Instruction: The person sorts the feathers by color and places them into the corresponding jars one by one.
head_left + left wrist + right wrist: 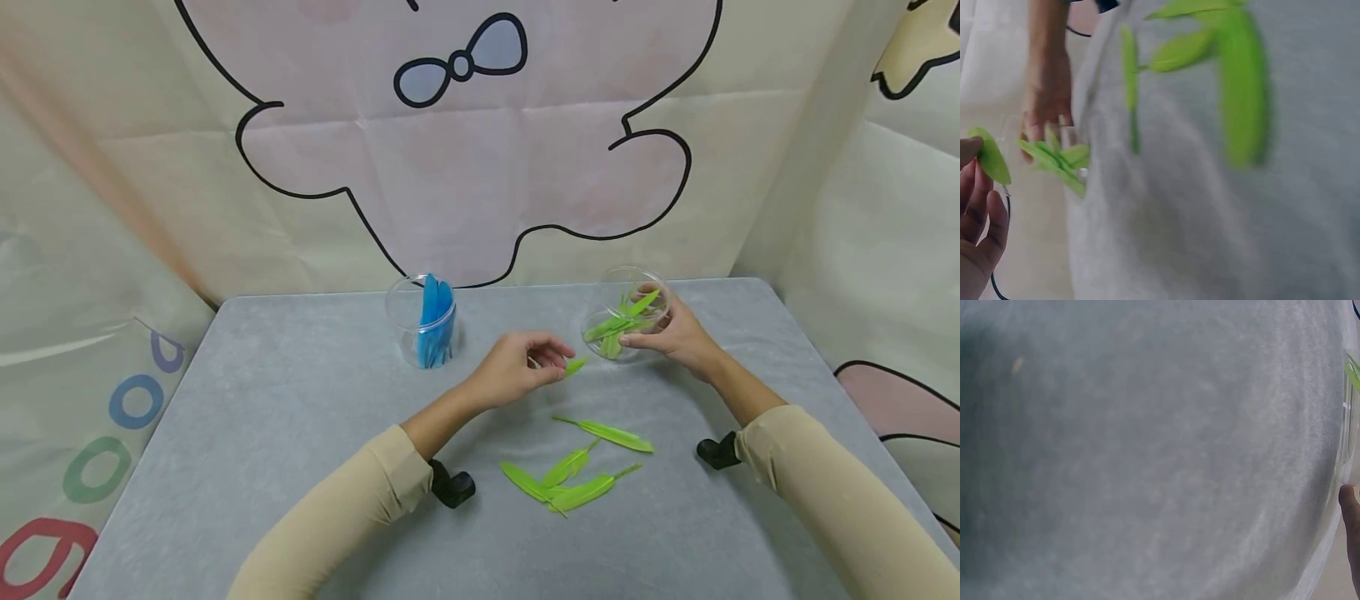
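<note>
The feather is in the left hand, just left of the right cup, over the worktop. It looks very light, as if a puff of air could push it. The green sides look soft, and they would likely crease if squeezed hard. The thin stem looks stiffer, so a soft pinch on the stem should be the best place to take hold (the green part might get messy).

The left grip is almost closed: the fingertips pinch the feather by its wide green part, and the stem sticks out past them. The other fingers curl loosely and hold nothing.

The right grip is wider. It bends round the right side of the cup, with the thumb on the near side. The cup is clear and thin, maybe plastic, so it is likely light, a bit slippery, and easy to dent. I cannot tell if its bottom touches the worktop. Green feathers sit inside it.

More loose feathers lie nearer, in a messy bunch with some crossing. Far left stands the other cup, with blue feathers standing up in it.
</note>
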{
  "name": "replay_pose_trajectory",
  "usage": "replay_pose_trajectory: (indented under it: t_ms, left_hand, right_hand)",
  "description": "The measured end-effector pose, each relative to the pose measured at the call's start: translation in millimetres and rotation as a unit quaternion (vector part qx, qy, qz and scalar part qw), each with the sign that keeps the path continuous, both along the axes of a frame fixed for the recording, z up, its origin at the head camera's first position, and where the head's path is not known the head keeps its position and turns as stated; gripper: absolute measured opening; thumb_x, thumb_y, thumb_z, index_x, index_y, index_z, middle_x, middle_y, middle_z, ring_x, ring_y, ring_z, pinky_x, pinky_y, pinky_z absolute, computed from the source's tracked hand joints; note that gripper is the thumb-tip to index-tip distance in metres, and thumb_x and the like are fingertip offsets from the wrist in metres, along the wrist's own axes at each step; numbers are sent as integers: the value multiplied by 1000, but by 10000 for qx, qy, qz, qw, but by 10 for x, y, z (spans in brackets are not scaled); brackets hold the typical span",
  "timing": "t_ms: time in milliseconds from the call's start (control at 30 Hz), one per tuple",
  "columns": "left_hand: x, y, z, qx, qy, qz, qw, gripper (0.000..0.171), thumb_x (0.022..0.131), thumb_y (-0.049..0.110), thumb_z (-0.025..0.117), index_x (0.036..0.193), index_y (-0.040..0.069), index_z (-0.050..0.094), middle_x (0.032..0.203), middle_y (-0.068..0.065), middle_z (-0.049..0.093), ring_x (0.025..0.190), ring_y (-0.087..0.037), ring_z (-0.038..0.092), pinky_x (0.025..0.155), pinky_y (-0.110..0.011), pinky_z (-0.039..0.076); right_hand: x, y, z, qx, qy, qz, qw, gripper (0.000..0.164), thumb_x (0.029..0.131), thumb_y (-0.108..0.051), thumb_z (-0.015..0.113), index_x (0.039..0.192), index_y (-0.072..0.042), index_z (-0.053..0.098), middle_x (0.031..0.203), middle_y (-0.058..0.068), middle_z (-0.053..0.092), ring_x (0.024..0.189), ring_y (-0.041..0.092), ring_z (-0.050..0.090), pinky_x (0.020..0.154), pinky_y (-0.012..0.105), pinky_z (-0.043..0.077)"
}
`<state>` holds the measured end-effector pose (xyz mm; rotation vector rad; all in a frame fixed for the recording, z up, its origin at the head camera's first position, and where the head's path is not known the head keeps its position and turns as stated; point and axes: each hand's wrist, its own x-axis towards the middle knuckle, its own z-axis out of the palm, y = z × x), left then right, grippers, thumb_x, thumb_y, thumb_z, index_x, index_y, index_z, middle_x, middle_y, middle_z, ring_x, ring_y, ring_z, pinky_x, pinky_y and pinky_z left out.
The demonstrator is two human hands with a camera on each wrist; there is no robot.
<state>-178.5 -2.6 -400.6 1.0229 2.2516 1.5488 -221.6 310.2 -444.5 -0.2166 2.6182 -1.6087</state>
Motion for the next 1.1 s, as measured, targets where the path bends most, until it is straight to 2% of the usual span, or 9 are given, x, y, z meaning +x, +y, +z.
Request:
replay_pose_trajectory:
  t_ms: [133,233,367,500,700,933,1100]
  left_hand:
    - [-83,124,127,303,82,279,9991,17,91,2,71,108,2,71,92,-5,69,80,-10,63,73,-23,54]
    - [-136,216,203,455,107,331,9984,19,91,2,71,110,1,70,93,-7,69,81,-11,64,74,-23,54]
    - [-194,315,281,556,119,347,9978,20,91,1,70,111,0,70,95,-9,69,82,-12,64,75,-23,54]
    - [-251,396,338,628,107,398,9972,20,91,0,69,111,1,69,96,-10,70,81,-13,66,73,-23,54]
    - [-333,497,395,676,135,641,9956,18,90,1,71,108,3,70,93,-6,71,76,-12,68,69,-22,55]
    - [-426,634,435,690,311,1021,9919,17,90,1,71,107,4,71,93,-5,70,75,-7,66,69,-19,54]
    - [-481,778,510,800,509,1121,9892,18,90,-1,69,108,2,70,92,-8,69,77,-8,65,70,-17,53]
  right_hand:
    - [-12,11,-6,-19,35,45,10000,81,80,-7,84,145,-10,34,142,12,42,96,8,61,73,20,50]
    - [-14,22,-24,-19,50,33,10000,82,81,-7,83,145,-10,33,143,13,41,99,8,60,75,19,50]
    - [-13,20,-33,-75,12,9,10000,81,80,-6,84,144,-12,35,138,10,45,94,11,61,70,23,51]
    - [-10,15,-26,-74,42,67,9999,80,80,-8,84,144,-12,35,128,9,50,86,14,62,64,27,50]
    - [-17,12,-16,-109,124,195,9997,79,81,-9,84,142,-8,33,119,9,53,87,15,63,65,27,52]
    - [-26,4,-13,-63,123,226,9996,79,81,-9,83,143,-7,33,121,10,51,86,15,63,64,27,52]
    - [-15,2,-6,-127,41,152,9998,78,81,-8,83,142,-9,34,121,8,51,86,16,62,65,27,51]
